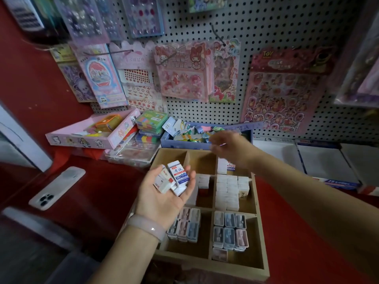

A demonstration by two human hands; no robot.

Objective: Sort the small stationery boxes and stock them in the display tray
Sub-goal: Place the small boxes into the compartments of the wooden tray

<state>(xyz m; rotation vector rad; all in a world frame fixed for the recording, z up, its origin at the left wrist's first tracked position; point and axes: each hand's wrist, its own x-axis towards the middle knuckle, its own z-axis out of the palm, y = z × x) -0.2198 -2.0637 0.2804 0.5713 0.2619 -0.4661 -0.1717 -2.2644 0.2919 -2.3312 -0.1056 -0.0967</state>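
My left hand (164,193) is palm up over the left side of the wooden display tray (260,232), cupping several small white eraser boxes (174,179) with red and blue print. My right hand (227,144) hovers blurred above the tray's far compartments, fingers loosely curled; nothing can be made out in it. More white boxes (229,189) stand stacked in the tray's middle compartments, with a few in the far right one (222,166). Pastel pink and blue boxes (229,230) fill the near compartments. The far left compartment (170,157) looks bare.
A white phone (56,188) lies face down on the red counter at left. Behind the tray stand a blue box of mixed items (184,140), a pink box (88,136) and stacked plastic cases (149,124). Sticker packs hang on the pegboard (266,27). White cartons (320,158) sit right.
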